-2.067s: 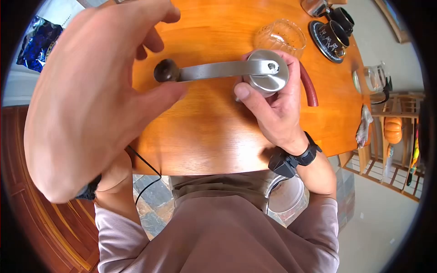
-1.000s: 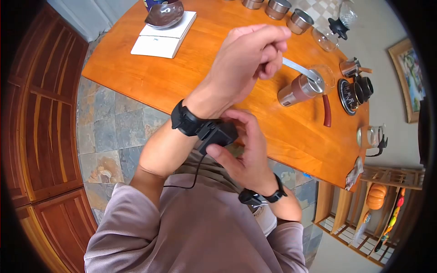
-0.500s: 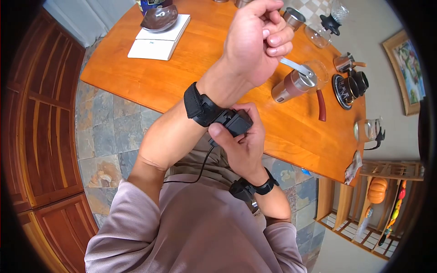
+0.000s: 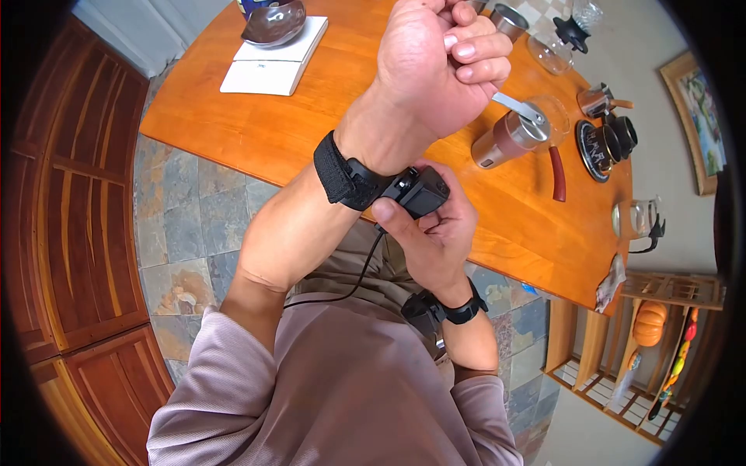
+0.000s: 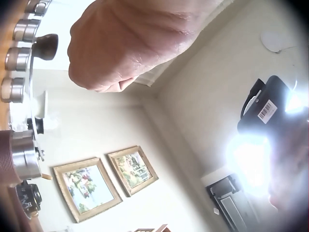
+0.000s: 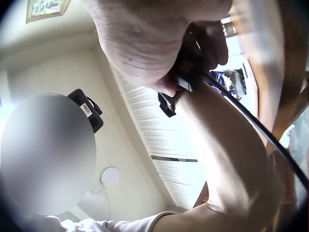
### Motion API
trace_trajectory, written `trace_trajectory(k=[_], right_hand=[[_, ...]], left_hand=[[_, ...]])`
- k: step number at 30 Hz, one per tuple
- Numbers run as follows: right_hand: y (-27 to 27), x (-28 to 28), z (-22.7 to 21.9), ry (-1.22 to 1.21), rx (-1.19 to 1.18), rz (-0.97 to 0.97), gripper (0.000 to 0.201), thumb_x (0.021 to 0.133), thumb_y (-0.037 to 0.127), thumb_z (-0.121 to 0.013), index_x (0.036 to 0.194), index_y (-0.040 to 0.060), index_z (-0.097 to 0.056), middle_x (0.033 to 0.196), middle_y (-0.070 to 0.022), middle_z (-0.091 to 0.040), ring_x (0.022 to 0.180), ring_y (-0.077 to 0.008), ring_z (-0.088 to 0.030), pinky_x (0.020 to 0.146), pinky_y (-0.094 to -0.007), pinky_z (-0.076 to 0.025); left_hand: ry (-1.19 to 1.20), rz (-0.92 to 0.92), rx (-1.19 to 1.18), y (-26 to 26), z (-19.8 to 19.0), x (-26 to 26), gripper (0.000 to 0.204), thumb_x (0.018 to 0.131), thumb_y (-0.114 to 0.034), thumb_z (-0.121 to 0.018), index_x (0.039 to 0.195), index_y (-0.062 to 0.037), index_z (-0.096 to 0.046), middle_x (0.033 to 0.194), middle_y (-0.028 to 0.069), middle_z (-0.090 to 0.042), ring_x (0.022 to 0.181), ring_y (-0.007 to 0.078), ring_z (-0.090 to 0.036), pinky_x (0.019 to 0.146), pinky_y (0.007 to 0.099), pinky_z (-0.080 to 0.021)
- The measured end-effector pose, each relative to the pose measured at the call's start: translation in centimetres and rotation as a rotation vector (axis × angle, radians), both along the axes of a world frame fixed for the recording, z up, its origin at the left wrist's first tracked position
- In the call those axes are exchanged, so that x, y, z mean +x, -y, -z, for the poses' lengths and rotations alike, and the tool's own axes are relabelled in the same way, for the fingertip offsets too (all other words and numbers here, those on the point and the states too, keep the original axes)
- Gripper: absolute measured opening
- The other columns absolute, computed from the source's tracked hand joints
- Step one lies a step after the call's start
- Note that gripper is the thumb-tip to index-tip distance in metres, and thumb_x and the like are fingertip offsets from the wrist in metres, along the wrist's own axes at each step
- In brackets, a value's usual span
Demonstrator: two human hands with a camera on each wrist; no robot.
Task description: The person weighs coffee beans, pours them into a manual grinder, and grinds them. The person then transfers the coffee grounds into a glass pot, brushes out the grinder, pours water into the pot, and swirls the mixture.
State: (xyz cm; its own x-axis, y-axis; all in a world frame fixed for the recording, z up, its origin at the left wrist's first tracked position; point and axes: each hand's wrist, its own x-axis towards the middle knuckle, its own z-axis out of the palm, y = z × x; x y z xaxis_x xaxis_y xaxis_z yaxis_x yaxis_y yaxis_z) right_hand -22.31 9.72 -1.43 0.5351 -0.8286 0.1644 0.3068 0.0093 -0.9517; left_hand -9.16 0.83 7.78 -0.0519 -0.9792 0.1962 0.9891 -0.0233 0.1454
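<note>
My left hand (image 4: pixel 443 74) is raised over the table, its palm side turned up and its fingers loosely curled around nothing. Thumb and fingers of my right hand (image 4: pixel 439 245) pinch the small black wrist camera (image 4: pixel 426 194) strapped to the left wrist. A cable hangs from that camera toward my lap. Behind the left hand, a hand coffee grinder (image 4: pixel 505 141) stands upright on the table, silver with a brown band. Its crank is partly covered by the hand in the head view; the left wrist view shows the crank knob (image 5: pixel 46 47) apart from the hand.
The wooden table (image 4: pixel 350 109) bears an open white notebook (image 4: pixel 264 74) with a dark bowl (image 4: pixel 273 23) on it. A red-brown handle (image 4: pixel 558 175) lies beside the grinder. Black cups (image 4: pixel 622 136), a glass server (image 4: pixel 550 54) and a glass pot (image 4: pixel 639 217) stand farther right.
My right hand has let go of the grinder and taken hold of the left wrist camera. My left hand has left the crank knob area and turned palm up. The head view has swung left.
</note>
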Motion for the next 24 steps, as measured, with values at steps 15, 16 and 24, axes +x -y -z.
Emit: trace_trajectory(k=[15,16,24], right_hand=[[-2.0,0.5,1.1,-0.050,-0.239,0.242,0.050,0.083,0.011,-0.083,0.122,-0.0055,-0.056,0.098,-0.0110,-0.072,0.088,-0.0133,-0.069,0.080,-0.0273,-0.054],[-2.0,0.5,1.3,-0.033,-0.265,0.256,0.051,0.083,0.013,-0.084,0.122,-0.0055,-0.056,0.098,-0.0117,-0.072,0.088,-0.0141,-0.070,0.080,-0.0276,-0.054],[-1.1,-1.4,-0.3,-0.293,-0.502,0.170,0.061,0.082,0.018,-0.085,0.129,-0.0061,-0.054,0.102,-0.0147,-0.072,0.091,-0.0212,-0.072,0.083,-0.0309,-0.055]], left_hand=[[1.490,-1.837,-0.847,0.5,-0.8,-2.5,0.038,0.094,-0.009,-0.069,0.061,-0.0057,-0.050,0.052,-0.0007,-0.043,0.045,0.0070,-0.040,0.041,0.0273,-0.033],[1.318,-1.534,-0.413,-0.4,-1.4,-3.4,0.037,0.096,-0.013,-0.067,0.064,-0.0068,-0.050,0.054,-0.0020,-0.042,0.047,0.0068,-0.041,0.042,0.0259,-0.032],[0.589,-0.511,-0.002,-0.5,0.3,-1.1,0.029,0.105,-0.026,-0.056,0.082,-0.0079,-0.051,0.058,-0.0038,-0.040,0.047,0.0069,-0.036,0.043,0.0228,-0.026]])
